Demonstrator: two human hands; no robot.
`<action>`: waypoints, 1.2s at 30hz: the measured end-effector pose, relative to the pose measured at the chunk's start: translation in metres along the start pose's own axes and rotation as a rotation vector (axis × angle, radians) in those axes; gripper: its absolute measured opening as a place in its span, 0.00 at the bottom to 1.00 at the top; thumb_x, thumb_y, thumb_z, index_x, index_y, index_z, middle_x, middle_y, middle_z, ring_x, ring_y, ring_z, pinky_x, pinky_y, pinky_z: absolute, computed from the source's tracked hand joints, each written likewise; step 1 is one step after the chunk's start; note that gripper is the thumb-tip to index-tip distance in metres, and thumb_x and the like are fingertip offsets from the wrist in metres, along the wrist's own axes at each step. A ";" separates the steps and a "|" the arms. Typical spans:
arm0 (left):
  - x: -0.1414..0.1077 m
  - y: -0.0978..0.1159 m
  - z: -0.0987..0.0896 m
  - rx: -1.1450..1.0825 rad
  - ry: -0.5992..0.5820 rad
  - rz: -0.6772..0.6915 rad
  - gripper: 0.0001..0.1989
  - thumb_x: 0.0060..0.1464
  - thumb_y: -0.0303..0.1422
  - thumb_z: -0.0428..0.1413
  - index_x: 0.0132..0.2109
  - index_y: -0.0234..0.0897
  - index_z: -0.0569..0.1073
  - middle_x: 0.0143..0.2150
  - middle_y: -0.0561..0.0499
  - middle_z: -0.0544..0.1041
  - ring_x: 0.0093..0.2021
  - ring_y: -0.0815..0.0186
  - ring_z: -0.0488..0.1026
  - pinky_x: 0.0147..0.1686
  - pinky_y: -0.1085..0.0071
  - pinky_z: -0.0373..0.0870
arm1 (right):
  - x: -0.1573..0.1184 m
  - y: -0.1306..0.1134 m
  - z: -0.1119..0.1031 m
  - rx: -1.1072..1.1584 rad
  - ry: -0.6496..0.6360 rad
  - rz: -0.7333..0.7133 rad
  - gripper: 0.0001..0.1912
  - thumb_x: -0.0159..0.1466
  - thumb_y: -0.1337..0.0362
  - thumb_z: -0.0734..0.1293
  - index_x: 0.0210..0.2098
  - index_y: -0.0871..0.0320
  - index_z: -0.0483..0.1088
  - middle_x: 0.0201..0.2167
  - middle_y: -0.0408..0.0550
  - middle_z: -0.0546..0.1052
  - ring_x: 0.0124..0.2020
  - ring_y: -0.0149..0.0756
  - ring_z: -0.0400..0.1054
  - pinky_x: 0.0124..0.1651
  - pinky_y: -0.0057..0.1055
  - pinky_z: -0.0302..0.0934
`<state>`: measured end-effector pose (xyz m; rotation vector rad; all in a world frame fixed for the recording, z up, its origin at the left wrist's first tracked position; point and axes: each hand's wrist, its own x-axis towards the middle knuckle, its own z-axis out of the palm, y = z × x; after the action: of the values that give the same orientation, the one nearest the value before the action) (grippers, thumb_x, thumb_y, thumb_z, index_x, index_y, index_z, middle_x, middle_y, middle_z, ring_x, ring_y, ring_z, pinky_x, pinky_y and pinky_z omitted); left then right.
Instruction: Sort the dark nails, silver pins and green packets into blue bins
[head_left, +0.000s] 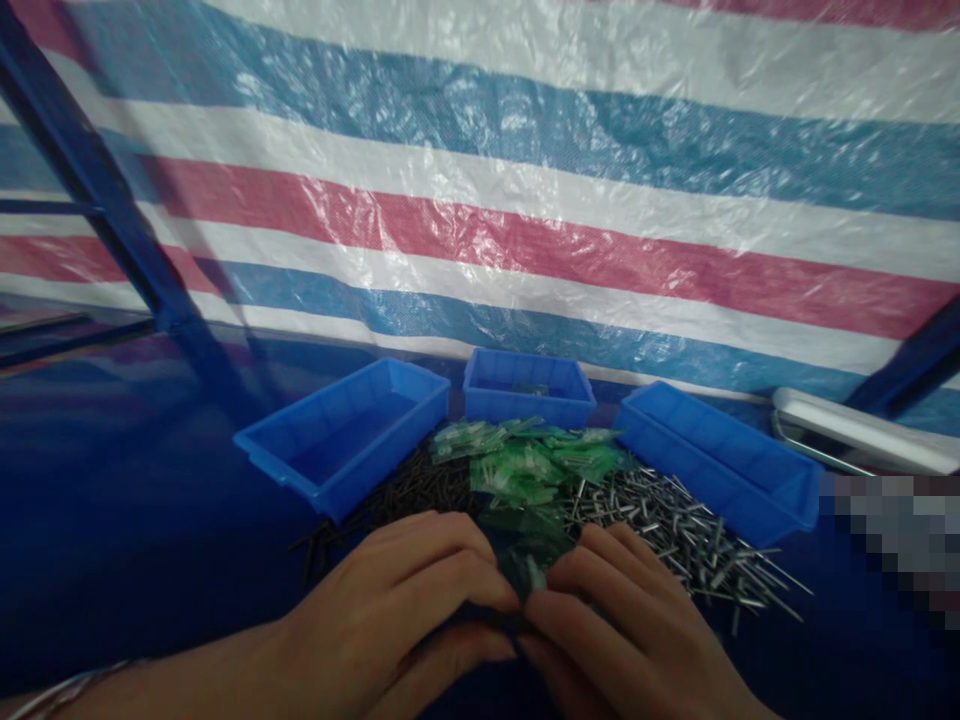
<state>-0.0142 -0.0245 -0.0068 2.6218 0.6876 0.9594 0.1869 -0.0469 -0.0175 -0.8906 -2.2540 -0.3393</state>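
Observation:
My left hand [420, 600] and my right hand [622, 620] meet low in the middle of the head view, fingertips almost touching. Both pinch a small clear plastic bag [531, 570], mostly covered by my fingers; its contents cannot be made out. Just beyond them lies a heap of small greenish plastic bags [525, 465]. Dark thin metal pieces [427, 485] are piled behind my left hand. Shiny silver metal rods [682, 530] spread out beyond and to the right of my right hand.
Three blue plastic bins stand behind the piles: a left bin [345, 430], a middle bin [529, 405] with a little clear material inside, and a right bin [720, 460]. A white-topped object [862, 425] sits far right. Striped plastic sheeting [480, 200] hangs behind the blue table [150, 530].

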 end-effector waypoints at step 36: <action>-0.001 -0.002 0.000 -0.033 -0.212 0.073 0.10 0.66 0.31 0.44 0.36 0.38 0.67 0.34 0.54 0.72 0.34 0.68 0.68 0.48 0.73 0.63 | 0.002 0.001 0.003 0.075 0.023 -0.068 0.22 0.70 0.63 0.53 0.24 0.56 0.69 0.18 0.40 0.71 0.23 0.29 0.65 0.34 0.26 0.59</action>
<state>-0.0155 -0.0232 -0.0084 2.6836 0.5236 0.6913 0.1854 -0.0438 -0.0183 -0.7691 -2.2640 -0.2915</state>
